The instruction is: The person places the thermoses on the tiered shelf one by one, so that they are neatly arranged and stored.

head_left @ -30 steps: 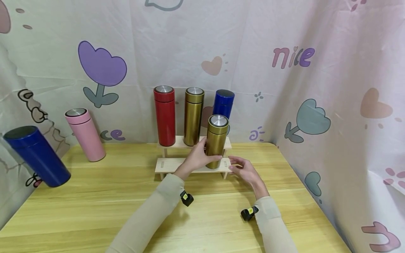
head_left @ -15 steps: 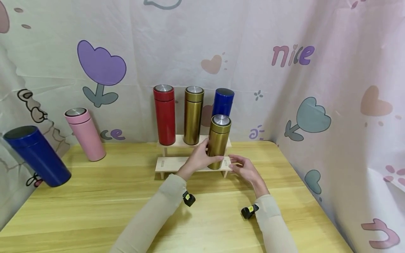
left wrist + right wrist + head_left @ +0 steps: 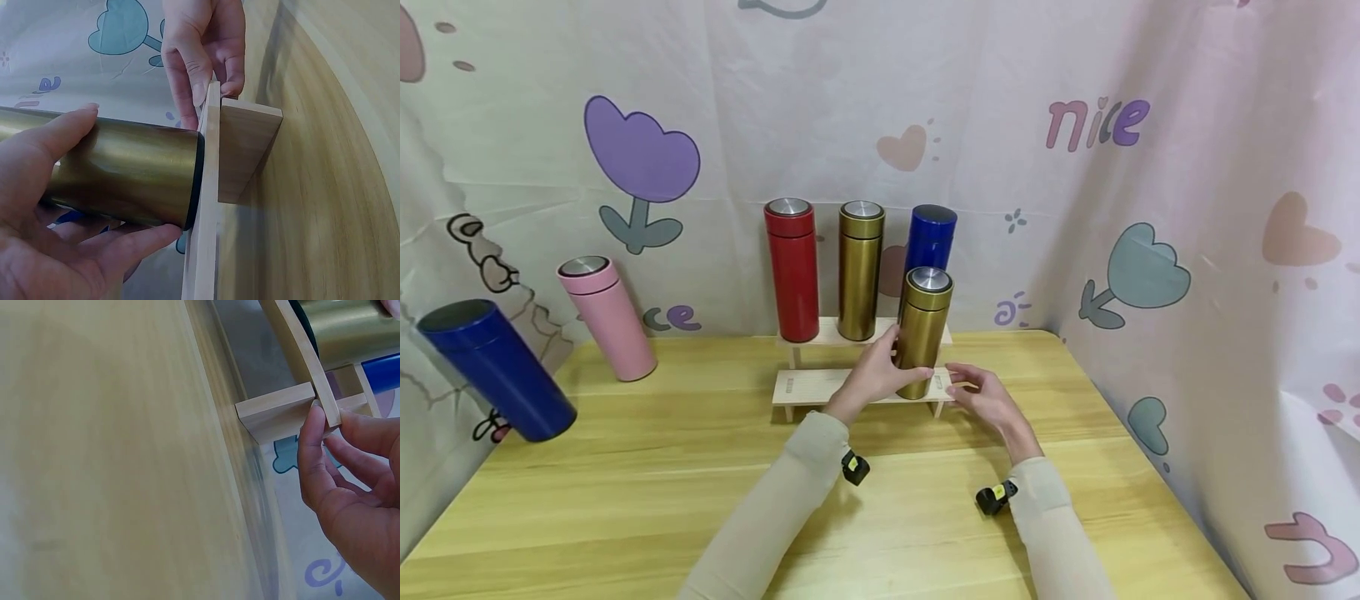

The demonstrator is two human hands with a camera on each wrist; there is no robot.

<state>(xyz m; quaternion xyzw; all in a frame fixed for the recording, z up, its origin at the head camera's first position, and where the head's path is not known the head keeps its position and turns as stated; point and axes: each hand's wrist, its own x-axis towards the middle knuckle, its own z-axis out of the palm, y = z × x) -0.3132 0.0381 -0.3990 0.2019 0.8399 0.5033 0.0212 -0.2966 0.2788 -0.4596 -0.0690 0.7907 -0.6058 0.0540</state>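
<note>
My left hand (image 3: 874, 375) grips a gold thermos bottle (image 3: 925, 329) with a silver lid, thumb and fingers round its lower body. The bottle stands upright at the right part of the lower step of a two-step wooden rack (image 3: 808, 386). In the left wrist view the bottle's dark base (image 3: 195, 181) is right at the board. My right hand (image 3: 988, 402) pinches the right end of that lower board (image 3: 325, 403) between thumb and fingers. On the upper step stand a red thermos (image 3: 792, 275), another gold thermos (image 3: 860, 275) and a blue thermos (image 3: 931, 233), partly hidden by the held one.
Off to the left, a pink thermos (image 3: 610, 321) and a larger-looking blue thermos (image 3: 501, 371) stand on the wooden table (image 3: 647, 492). A printed cloth (image 3: 985, 150) hangs behind and along the sides of the table.
My left hand has shifted the gold thermos slightly to the right along the lower step. The right hand stays at the board's end.
</note>
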